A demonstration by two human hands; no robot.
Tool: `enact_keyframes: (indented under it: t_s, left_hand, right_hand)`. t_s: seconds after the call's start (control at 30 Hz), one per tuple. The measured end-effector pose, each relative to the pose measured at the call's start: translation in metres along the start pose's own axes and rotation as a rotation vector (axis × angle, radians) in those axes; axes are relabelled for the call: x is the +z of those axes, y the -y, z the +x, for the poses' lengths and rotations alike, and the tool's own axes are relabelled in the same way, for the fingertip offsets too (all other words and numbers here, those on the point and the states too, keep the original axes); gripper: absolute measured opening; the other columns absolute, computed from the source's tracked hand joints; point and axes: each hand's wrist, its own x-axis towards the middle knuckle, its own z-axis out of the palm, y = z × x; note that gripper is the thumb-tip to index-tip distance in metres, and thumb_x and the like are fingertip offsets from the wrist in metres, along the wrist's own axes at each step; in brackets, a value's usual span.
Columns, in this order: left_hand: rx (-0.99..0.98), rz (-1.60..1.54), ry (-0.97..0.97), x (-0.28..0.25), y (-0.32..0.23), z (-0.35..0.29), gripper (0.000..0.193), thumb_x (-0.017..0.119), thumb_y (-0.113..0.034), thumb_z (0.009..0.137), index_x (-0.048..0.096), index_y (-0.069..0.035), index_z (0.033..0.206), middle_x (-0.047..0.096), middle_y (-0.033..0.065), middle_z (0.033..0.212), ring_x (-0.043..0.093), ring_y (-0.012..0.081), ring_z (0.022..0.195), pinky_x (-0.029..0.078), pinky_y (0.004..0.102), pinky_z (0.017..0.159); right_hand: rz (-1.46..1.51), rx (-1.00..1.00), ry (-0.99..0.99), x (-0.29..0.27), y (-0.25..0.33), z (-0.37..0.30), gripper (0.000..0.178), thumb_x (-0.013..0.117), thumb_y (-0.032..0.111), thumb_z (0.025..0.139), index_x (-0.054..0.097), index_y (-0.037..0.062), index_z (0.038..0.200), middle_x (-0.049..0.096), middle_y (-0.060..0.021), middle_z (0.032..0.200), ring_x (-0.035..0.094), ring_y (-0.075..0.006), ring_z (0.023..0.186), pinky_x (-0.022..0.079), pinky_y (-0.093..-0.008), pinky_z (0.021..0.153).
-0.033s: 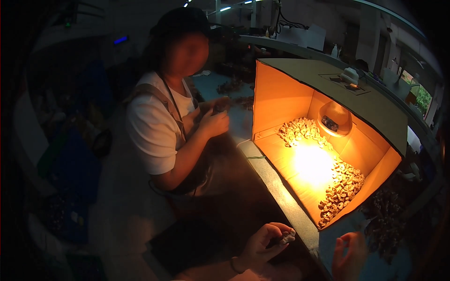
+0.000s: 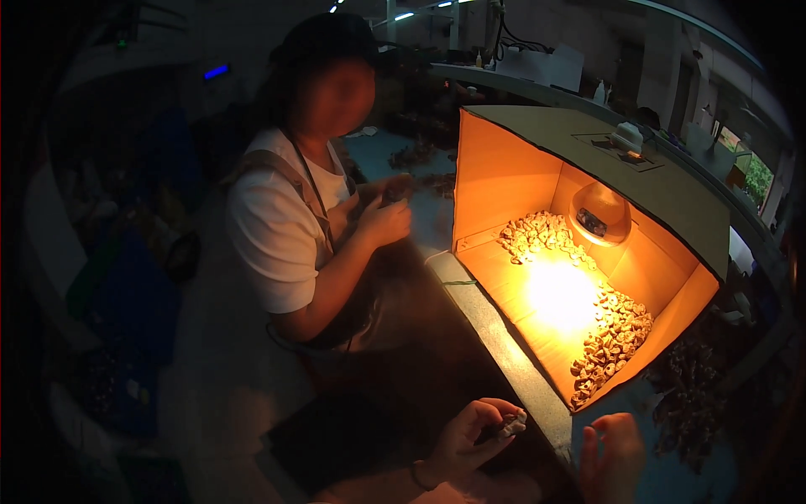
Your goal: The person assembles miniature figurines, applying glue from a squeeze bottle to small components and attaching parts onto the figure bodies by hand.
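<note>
The left hand [image 2: 470, 433] is pinching; the right hand [image 2: 614, 458], at its three o'clock, is loosely curled, whether around anything I cannot tell. At one o'clock, an open-fronted cardboard box [image 2: 502, 172] contains heaped knobbly pieces [image 2: 620, 336] and a lit lamp [image 2: 617, 208]. The left hand's pinch holds one lumpy piece [image 2: 513, 424].

The left hand [image 2: 462, 441] partly covers a small piece [image 2: 514, 424], its kind unclear. The right hand [image 2: 617, 454] is blurred, its wrist cut off by the lower edge. Glare whites out part of the box [image 2: 495, 168] floor. A co-worker's [image 2: 273, 223] fingers hide most of something dark.
</note>
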Motion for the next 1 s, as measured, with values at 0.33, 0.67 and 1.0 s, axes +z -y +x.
enact_keyframes:
  t_s: [0.33,0.67,1.0]
  left_hand:
    - [0.054,0.077,-0.114,-0.031,-0.031,-0.014,0.028,0.056,0.01,0.078,0.043,-0.007,0.095,0.049,0.0145,0.113,0.051,0.0211,0.107,0.041,0.0347,0.094]
    - [0.044,0.085,-0.144,-0.044,-0.044,-0.02,0.027,0.056,0.01,0.079,0.042,-0.006,0.096,0.048,0.015,0.114,0.05,0.0211,0.108,0.041,0.0332,0.094]
    - [0.043,0.099,-0.111,-0.042,-0.038,-0.019,0.026,0.056,0.009,0.08,0.042,-0.005,0.097,0.048,0.015,0.114,0.051,0.0197,0.107,0.042,0.0311,0.091]
  right_hand:
    - [-0.571,0.404,0.176,0.164,-0.036,0.135,0.02,0.048,0.015,0.082,0.057,0.0028,0.095,0.057,-0.0121,0.095,0.056,-0.0251,0.09,0.043,-0.0356,0.074]
    - [-0.713,0.524,0.123,0.214,-0.098,0.157,0.031,0.048,0.02,0.083,0.058,0.0084,0.109,0.056,-0.0091,0.113,0.049,-0.0251,0.106,0.038,-0.0361,0.087]
    - [-0.683,0.479,-0.133,0.222,-0.084,0.163,0.022,0.05,0.02,0.081,0.07,0.011,0.085,0.064,-0.0112,0.097,0.051,-0.0241,0.106,0.039,-0.0358,0.085]
